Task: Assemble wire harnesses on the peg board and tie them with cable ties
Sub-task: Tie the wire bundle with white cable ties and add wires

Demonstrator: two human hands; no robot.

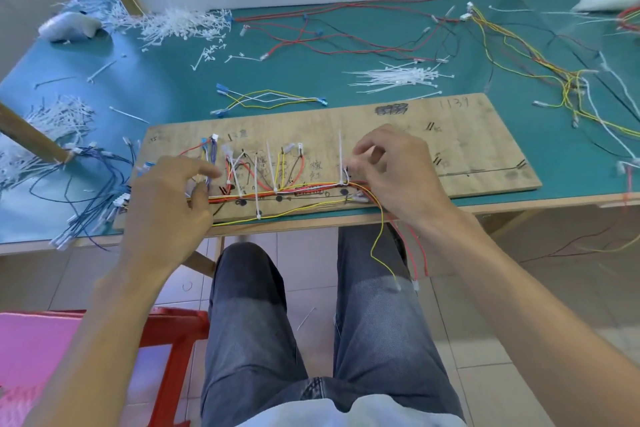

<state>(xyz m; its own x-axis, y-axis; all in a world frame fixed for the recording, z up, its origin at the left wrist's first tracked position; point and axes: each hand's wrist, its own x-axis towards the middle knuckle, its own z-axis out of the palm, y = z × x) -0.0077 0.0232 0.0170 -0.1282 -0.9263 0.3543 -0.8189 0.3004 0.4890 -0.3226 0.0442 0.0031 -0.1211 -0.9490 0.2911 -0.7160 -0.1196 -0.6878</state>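
Tying on the peg board
Right hand pinches a cable tie; left hand grips the wire bundle, probably keeping it taut.

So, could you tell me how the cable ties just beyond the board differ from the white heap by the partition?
The cable ties lie long and roughly parallel; the heap is a jumble of shorter pieces. The cable ties sit just behind the board; the heap lies far back on the left. Both are white, on the green table.
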